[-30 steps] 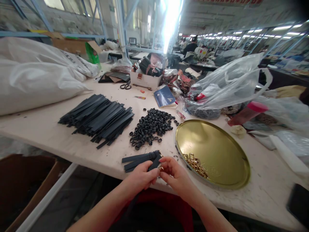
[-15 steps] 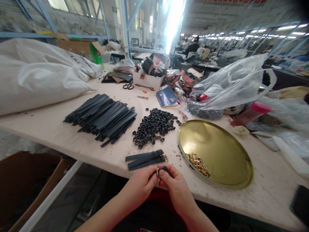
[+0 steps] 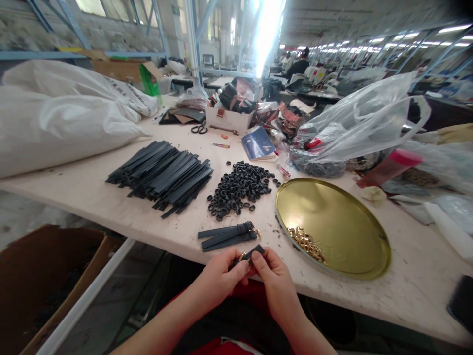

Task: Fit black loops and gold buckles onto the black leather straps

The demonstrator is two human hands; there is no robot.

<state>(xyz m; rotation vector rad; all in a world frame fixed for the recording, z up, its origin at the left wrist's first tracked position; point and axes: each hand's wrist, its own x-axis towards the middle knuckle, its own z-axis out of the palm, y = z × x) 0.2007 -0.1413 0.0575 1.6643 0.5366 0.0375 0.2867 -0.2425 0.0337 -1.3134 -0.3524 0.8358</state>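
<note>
Both my hands meet at the table's front edge around one dark strap (image 3: 256, 250) with a gold buckle (image 3: 242, 256). My left hand (image 3: 225, 271) pinches the buckle end, and my right hand (image 3: 272, 270) grips the strap between thumb and fingers. Most of the strap is hidden by my fingers. Just beyond lie several buckled straps (image 3: 229, 236), side by side. Behind them is a heap of small black loops (image 3: 242, 187). To its left, a wide pile of plain dark strips (image 3: 162, 175) is spread. Gold buckles (image 3: 306, 244) lie in a round golden tray (image 3: 343, 222) on the right.
A white sack (image 3: 70, 118) fills the table's left side. Scissors (image 3: 199, 129), a blue booklet (image 3: 257, 144) and a white box (image 3: 227, 120) sit at the back. A clear plastic bag (image 3: 351, 123) and pink-lidded jar (image 3: 389, 167) stand right. A cardboard box (image 3: 55, 276) is below left.
The dark strap's end has come up further between my fingers, and the buckle is now more covered by my left hand. The whole view has shifted slightly.
</note>
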